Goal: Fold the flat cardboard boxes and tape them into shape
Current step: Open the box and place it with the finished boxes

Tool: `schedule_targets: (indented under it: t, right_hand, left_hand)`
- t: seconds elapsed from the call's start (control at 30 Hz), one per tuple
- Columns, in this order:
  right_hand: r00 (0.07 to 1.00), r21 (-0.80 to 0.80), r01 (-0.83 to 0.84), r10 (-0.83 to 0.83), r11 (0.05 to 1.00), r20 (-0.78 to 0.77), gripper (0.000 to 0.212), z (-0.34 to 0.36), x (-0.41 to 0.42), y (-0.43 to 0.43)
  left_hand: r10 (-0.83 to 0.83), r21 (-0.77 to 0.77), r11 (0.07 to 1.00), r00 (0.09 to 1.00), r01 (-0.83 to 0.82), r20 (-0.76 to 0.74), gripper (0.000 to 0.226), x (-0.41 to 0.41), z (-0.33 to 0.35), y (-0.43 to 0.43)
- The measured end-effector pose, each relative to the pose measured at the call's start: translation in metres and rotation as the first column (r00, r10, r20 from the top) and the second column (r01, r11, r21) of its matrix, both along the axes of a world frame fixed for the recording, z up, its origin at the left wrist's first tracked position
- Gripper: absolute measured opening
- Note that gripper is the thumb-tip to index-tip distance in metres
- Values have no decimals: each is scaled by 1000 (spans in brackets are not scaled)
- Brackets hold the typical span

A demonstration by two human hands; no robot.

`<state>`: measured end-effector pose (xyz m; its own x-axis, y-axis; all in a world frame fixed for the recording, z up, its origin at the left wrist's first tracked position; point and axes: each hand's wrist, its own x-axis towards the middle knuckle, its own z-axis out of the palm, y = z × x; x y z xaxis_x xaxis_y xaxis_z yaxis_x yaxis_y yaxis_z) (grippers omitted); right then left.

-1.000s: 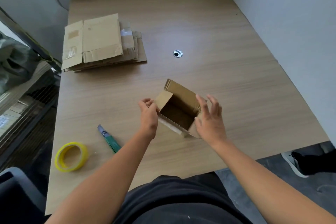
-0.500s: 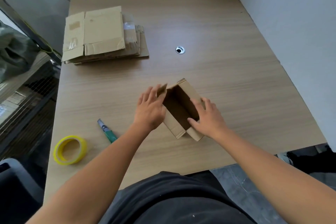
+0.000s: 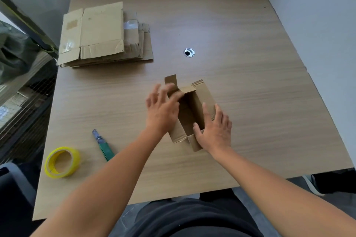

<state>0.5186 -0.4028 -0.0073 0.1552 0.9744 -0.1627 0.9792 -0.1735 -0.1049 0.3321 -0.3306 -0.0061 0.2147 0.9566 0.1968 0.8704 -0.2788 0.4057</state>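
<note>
Box (image 3: 206, 96) now lengthwise, far flap (image 3: 171, 81) upright

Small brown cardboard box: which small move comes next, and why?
Probably press the upright far flap inward with the left hand while the right hand steadies the small brown cardboard box: its flaps stand open, and the yellow tape roll lies unused.

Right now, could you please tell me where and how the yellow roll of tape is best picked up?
I would pinch the ring wall of the yellow roll of tape from above, thumb in the hole, fingers outside: it lies flat on the wooden table, hole up, apart from the green utility knife.
</note>
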Motion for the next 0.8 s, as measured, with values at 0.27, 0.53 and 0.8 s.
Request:
schedule_targets:
  t: [0.27, 0.53, 0.8]
  right_hand:
    - [998, 61, -39, 43, 997, -54, 82, -6, 73, 56]
    - [989, 72, -46, 56, 996, -139, 80, -11, 124, 128]
    - [974, 40, 37, -27, 999, -224, 75, -4, 185, 186]
  left_hand:
    - [2, -280, 956, 961, -83, -278, 74, 85, -1, 71]
    - [90, -346, 928, 984, -140, -156, 60, 135, 20, 150]
    - [767, -755, 625, 342, -201, 544, 16, 224, 40, 110]
